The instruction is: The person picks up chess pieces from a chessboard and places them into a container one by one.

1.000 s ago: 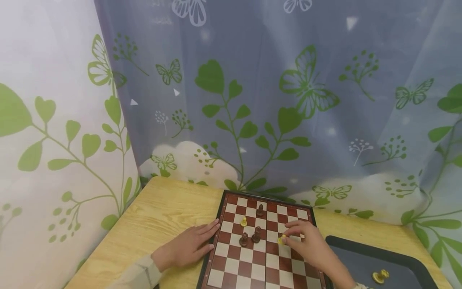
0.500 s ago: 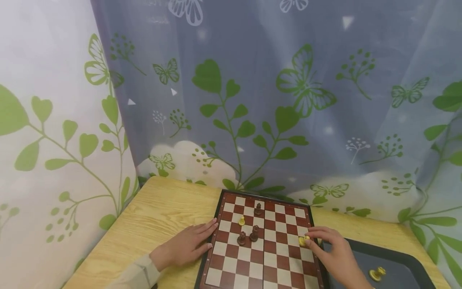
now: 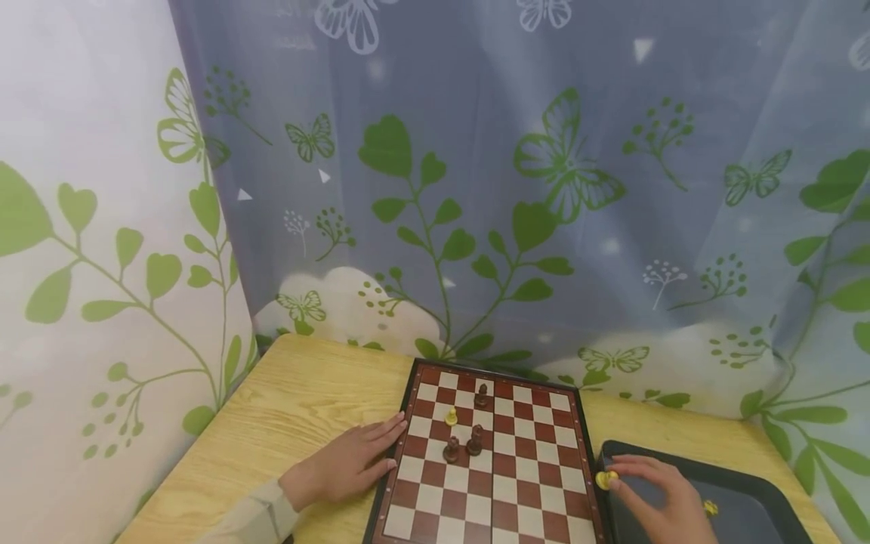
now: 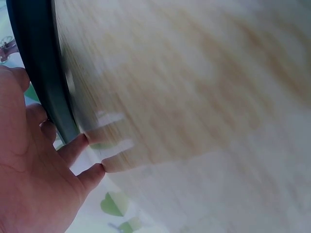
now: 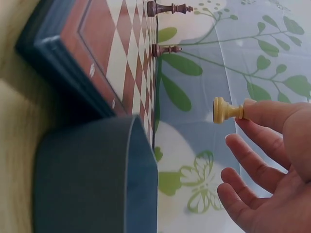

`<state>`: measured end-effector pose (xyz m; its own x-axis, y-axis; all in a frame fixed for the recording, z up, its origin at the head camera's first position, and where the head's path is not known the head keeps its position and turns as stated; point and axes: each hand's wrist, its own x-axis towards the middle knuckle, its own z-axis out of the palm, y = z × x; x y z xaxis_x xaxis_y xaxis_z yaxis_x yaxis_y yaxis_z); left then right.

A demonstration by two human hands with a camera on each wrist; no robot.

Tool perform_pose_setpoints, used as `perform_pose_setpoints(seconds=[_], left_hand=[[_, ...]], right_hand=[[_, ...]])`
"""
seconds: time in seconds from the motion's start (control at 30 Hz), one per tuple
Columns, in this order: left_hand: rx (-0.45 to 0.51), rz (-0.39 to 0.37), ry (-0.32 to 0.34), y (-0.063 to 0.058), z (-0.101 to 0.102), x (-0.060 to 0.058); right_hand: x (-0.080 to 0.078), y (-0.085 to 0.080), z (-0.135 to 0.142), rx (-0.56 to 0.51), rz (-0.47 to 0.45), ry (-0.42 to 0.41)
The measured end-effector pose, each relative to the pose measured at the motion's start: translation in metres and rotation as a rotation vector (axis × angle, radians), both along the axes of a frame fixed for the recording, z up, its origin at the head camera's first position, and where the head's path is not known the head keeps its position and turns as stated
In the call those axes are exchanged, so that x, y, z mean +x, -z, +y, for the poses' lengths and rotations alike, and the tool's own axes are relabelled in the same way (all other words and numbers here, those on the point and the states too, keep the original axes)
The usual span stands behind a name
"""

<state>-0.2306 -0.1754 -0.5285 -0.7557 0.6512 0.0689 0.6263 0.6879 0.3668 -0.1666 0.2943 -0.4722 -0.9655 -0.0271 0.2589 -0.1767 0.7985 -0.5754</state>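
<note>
Closest to us, a pale sleeve runs into the left hand, which lies with its fingers extended on the tabletop, fingertips right at the board's left edge, holding nothing. Over on the other side, here's the right hand: thumb and forefinger pinch a yellow chess piece by its top, and the wrist view shows the other fingers spread loosely, clear of it. That piece is up in the air, base down, in the head view right over the tray's left rim and just beside the board's right edge.

Below the hand sits the dark tray, and in it a second yellow piece, partly hidden behind the hand. Left of the tray, the red-and-white chessboard lies flat. On its left half, two dark pieces stand side by side, a yellow pawn stands just beyond them, and farther on, close to the far edge, there's a lone dark piece. Right at the back hangs a blue cloth printed with green leaves and butterflies.
</note>
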Motion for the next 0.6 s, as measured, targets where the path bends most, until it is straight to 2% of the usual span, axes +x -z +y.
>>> perform_pose_setpoints(seconds=[0.27,0.37,0.5,0.6], left_hand=[[-0.009,0.038,0.017,0.001,-0.001,-0.001],[-0.007,0.012,0.009,0.001,-0.001,-0.001],[-0.009,0.012,0.010,0.002,0.000,-0.001],[-0.008,0.023,0.012,0.002,0.000,0.000]], right_hand=[[0.010,0.009,0.019,0.022,0.100,0.112],[0.012,0.009,0.026,0.017,0.055,0.150],[0.012,0.009,0.034,0.003,0.006,0.161],[0.012,0.009,0.037,0.025,0.009,0.177]])
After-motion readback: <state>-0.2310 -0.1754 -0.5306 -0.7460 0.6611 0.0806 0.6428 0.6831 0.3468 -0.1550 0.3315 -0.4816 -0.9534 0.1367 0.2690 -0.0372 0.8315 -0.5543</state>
